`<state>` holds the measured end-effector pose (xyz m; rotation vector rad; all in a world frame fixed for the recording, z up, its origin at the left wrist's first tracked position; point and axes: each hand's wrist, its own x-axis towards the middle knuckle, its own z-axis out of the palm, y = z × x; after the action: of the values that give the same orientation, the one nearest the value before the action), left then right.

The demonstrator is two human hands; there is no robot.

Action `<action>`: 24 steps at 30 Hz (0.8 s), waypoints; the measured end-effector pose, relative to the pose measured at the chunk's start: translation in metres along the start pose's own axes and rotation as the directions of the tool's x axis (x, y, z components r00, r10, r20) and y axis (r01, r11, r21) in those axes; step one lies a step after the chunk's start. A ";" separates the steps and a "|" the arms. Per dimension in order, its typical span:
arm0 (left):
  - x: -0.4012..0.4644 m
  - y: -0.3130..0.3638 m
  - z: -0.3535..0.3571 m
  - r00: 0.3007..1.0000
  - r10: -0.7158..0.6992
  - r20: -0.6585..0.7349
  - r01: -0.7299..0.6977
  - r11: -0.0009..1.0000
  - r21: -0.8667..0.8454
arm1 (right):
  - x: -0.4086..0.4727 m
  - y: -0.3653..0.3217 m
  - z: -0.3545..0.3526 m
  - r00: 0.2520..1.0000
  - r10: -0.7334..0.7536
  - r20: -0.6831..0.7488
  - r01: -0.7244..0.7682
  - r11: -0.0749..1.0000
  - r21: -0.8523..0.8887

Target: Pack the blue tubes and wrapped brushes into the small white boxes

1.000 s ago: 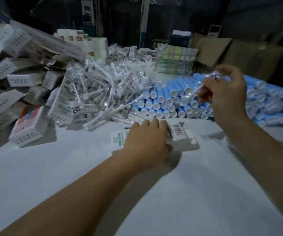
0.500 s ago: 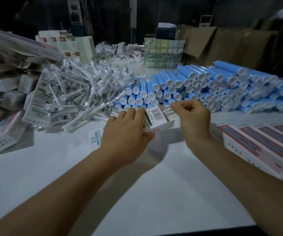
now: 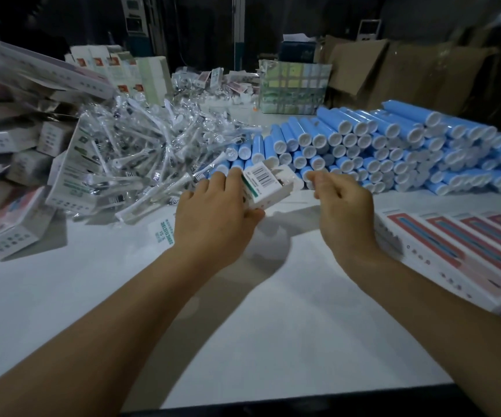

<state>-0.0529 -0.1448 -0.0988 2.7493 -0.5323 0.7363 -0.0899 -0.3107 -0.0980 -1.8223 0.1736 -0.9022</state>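
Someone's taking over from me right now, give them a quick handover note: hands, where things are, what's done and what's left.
Left hand: holding a small white box, open end facing right.
Right hand: just beside that opening, fingers pinched; whether it holds anything cannot be told.
Wrapped brushes: heaped left of centre. Blue tubes: stacked on the right.
Done: box in hand; contents cannot be seen.
Left: fill it, close it, continue with the other boxes.

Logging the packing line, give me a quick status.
Left hand holds small white box, open end to the right. Right hand pinched shut beside the opening; contents unclear. Nothing blocking.
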 end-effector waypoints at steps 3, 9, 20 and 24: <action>0.000 0.001 0.000 1.000 -0.015 -0.020 0.016 1.000 0.014 | -0.009 -0.002 0.009 0.995 -0.027 0.097 0.027 1.000 -0.001; -0.005 0.006 0.004 0.999 0.038 -0.034 -0.037 0.998 0.049 | -0.015 -0.002 0.012 0.978 -0.005 0.208 -0.002 0.999 0.032; -0.013 0.014 0.007 0.991 0.136 -0.013 -0.134 0.985 0.110 | -0.003 0.000 0.013 0.942 0.121 0.312 -0.121 0.992 -0.020; -0.014 0.016 0.009 0.990 0.144 -0.002 -0.143 0.981 0.131 | -0.006 -0.001 0.012 0.945 0.126 0.302 -0.136 0.991 0.011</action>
<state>-0.0676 -0.1583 -0.1112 2.8476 -0.7108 0.8477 -0.0864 -0.2984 -0.1019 -1.8704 0.0862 -0.5231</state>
